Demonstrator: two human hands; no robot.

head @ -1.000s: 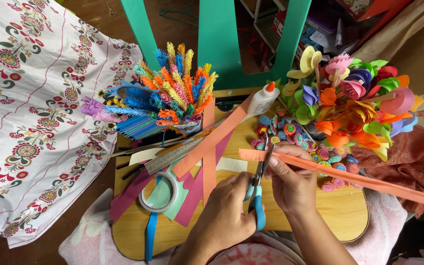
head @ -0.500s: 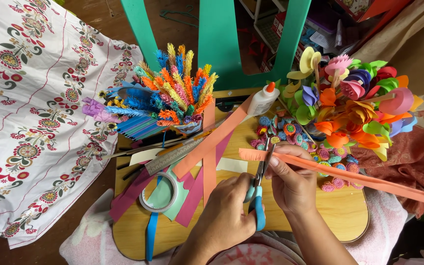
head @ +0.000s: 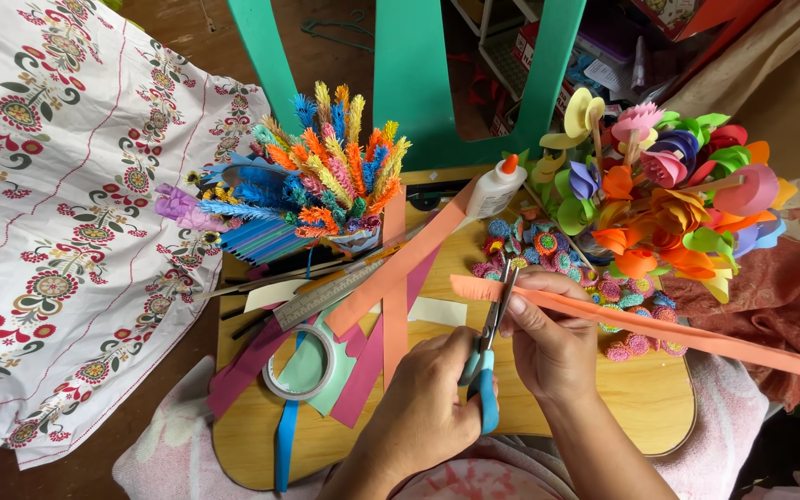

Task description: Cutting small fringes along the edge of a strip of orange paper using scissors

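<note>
My left hand (head: 423, 407) grips blue-handled scissors (head: 486, 393), blades pointing up and away from me. The blades meet the left end of a long orange paper strip (head: 696, 335). My right hand (head: 548, 343) pinches that strip just right of the blades, and the strip runs off to the right past the board's edge. Both hands hover over a wooden board (head: 641, 407) lying on my lap.
Pink, orange and blue paper strips (head: 391, 278), a tape roll (head: 300, 363), a metal ruler (head: 326, 294) and a glue bottle (head: 494, 187) lie on the board. Small rolled paper pieces (head: 530, 248) sit beside paper flower bunches (head: 687, 194) and fringed paper stems (head: 335, 176). A green stool (head: 428, 74) stands behind; floral cloth (head: 57, 213) lies left.
</note>
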